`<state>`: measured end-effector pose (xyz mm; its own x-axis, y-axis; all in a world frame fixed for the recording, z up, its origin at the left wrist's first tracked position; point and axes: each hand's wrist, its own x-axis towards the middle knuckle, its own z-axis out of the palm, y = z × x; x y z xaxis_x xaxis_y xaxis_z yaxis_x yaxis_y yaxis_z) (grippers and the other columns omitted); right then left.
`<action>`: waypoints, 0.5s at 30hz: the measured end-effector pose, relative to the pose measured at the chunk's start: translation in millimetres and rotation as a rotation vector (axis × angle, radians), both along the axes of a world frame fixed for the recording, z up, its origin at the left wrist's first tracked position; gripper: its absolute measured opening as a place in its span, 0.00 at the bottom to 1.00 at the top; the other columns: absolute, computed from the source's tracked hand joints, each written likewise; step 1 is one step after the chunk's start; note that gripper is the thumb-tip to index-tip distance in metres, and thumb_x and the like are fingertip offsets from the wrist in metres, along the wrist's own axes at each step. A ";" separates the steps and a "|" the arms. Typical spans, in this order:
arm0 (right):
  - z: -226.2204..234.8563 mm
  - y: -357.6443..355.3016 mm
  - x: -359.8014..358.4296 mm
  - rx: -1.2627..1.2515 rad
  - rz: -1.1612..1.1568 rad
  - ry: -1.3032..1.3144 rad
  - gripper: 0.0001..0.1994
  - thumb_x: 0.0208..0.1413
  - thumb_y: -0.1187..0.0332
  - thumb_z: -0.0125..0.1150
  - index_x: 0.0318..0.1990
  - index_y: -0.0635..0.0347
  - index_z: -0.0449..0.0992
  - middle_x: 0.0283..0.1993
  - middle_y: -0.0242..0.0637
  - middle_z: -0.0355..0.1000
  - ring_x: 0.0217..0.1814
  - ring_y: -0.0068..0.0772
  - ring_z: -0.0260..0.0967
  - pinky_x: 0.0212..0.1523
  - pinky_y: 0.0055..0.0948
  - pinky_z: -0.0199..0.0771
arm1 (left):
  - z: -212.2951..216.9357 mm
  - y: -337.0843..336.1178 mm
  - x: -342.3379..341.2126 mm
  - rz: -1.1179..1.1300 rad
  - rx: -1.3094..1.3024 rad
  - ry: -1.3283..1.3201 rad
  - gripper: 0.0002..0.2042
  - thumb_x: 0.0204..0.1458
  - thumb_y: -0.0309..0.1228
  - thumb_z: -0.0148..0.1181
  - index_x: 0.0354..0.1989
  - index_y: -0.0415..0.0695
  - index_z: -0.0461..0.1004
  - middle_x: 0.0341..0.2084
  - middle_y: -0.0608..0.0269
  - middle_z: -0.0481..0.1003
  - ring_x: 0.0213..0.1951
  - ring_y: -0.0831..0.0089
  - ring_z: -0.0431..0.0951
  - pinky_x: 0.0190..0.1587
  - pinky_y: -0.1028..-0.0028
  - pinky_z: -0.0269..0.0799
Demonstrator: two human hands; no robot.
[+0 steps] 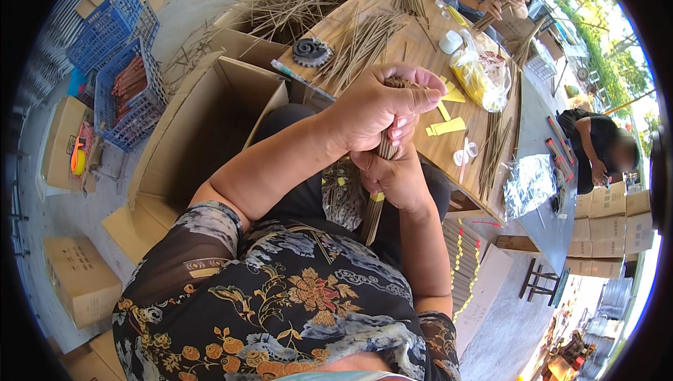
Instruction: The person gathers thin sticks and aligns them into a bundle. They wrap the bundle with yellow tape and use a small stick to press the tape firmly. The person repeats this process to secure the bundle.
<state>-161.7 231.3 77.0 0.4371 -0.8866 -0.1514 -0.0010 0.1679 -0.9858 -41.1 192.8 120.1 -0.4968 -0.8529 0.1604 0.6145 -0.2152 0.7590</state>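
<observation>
Both my hands are on a bundle of thin brown sticks (371, 221), held at a tilt in front of my body. My left hand (375, 107) is curled round its upper end, with thumb and fingers bent over the tips. Just below, my right hand (398, 178) is closed round the middle of the bundle. A yellow band (378, 196) circles the sticks under the right hand. Beyond my hands, yellow paper strips (446, 127) lie on the wooden table (420, 48). Part of the bundle is hidden behind my fingers.
Loose sticks (364, 44) and a dark coil (310, 52) lie on the table, near a plastic bag (482, 76). An open carton (203, 121) stands at my left, with blue crates (130, 93) past it. Two other people sit across and to the right.
</observation>
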 end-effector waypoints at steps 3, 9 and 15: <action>-11.0 -3.7 8.0 -0.248 -0.216 0.147 0.03 0.46 0.76 0.56 0.25 0.66 0.71 0.21 0.30 0.69 0.21 0.16 0.64 0.21 0.17 0.62 | -3.7 -3.9 -3.9 0.076 -0.064 0.023 0.10 0.49 0.23 0.53 0.39 0.34 0.67 0.08 0.72 0.60 0.10 0.84 0.60 0.14 0.82 0.58; 0.9 -6.5 17.8 -0.390 -0.294 0.293 0.08 0.48 0.71 0.55 0.33 0.68 0.70 0.23 0.46 0.70 0.27 0.24 0.68 0.30 0.28 0.68 | 5.6 -17.8 10.8 0.258 -0.296 0.050 0.16 0.52 0.32 0.51 0.46 0.36 0.64 0.15 0.67 0.65 0.16 0.77 0.67 0.21 0.77 0.66; 6.9 -7.8 9.9 -0.397 -0.361 0.265 0.09 0.49 0.69 0.54 0.33 0.68 0.69 0.22 0.48 0.69 0.26 0.26 0.68 0.29 0.29 0.68 | 5.2 -25.2 21.2 0.306 -0.252 0.168 0.34 0.54 0.55 0.35 0.56 0.35 0.49 0.44 0.43 0.67 0.47 0.55 0.68 0.54 0.61 0.62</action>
<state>-151.8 223.5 83.9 0.0905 -0.9831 0.1592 -0.2671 -0.1780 -0.9471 -19.9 167.5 125.2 -0.1766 -0.8807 0.4395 0.7409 0.1750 0.6485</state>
